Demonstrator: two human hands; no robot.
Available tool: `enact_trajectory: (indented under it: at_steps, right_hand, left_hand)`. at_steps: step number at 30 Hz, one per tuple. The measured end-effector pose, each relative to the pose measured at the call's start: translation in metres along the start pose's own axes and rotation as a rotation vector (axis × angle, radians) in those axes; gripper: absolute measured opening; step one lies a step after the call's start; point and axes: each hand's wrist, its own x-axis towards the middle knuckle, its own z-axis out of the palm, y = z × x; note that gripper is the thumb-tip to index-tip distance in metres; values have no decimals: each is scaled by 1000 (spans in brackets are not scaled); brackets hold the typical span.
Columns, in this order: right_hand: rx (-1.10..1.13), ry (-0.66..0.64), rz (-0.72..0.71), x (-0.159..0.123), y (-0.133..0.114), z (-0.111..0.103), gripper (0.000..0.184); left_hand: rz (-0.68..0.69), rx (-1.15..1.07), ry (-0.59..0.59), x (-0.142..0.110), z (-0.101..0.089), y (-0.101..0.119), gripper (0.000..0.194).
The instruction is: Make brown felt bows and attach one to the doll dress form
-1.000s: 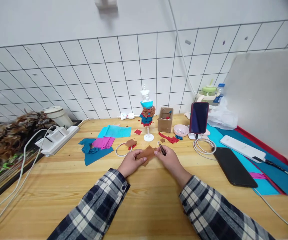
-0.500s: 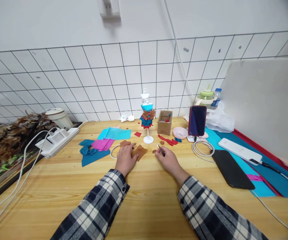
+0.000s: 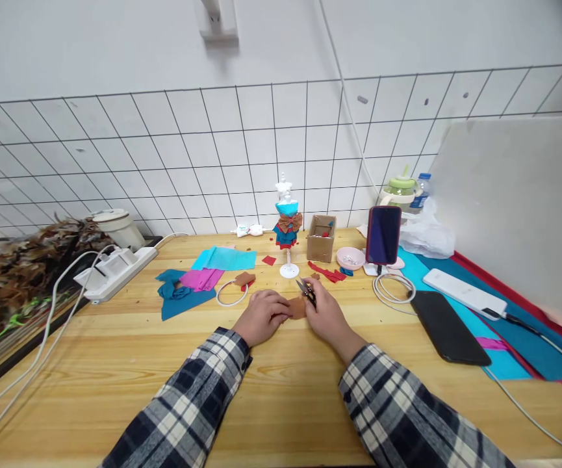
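Observation:
My left hand (image 3: 262,317) is closed on the edge of a brown piece of crepe paper (image 3: 298,308), just above the table. In my right hand (image 3: 327,316) is a small pair of scissors (image 3: 306,292), its blades pointing up and to the left beside the paper. The right fingers also lie close to the paper's right edge; whether they grip it too is hidden. Behind my hands stands a miniature dress form (image 3: 289,270) on a white base, wearing a blue and red ruffled dress (image 3: 287,238) with a brown bow (image 3: 290,223).
Left of my hands lie a white ring (image 3: 219,300), a brown scrap (image 3: 245,279) and blue and magenta paper (image 3: 201,280). A small cardboard box (image 3: 320,247), pink bowl (image 3: 351,258), upright phone (image 3: 383,235) and black phone (image 3: 449,328) are on the right. A power strip (image 3: 115,273) stands left.
My left hand has moved right, bringing the brown paper up to my right hand. The scissors have turned and now sit at the paper. The ring and a red scrap are uncovered.

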Motion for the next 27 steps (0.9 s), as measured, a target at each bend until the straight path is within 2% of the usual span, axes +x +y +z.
enact_trajectory:
  at_steps: [3, 6, 9, 12, 18, 21, 27]
  right_hand:
    - [-168, -19, -121, -2, -4, -1, 45]
    - [-286, -81, -101, -2, -8, -4, 38]
    - [-282, -177, -54, -2, -13, -8, 20]
    - [-294, -248, -121, -3, -18, -9, 11]
    - [-185, -314, -274, -10, -26, -5, 13]
    - [-127, -325, -246, -11, -28, -5, 13]
    - [-95, -358, -134, -9, -24, -7, 13]
  left_hand:
    - [-55, -19, 150, 0, -2, -2, 18]
    - [-209, -40, 280, -1, -5, -12, 16]
    - [-272, -74, 205, -2, -3, -21, 10]
    - [-275, -83, 117, -4, 2, -24, 8]
    - [-335, -100, 160, -4, 10, -31, 7]
    - [-349, -102, 191, -3, 11, -35, 7]
    - [-359, -103, 171, -3, 9, -35, 8]
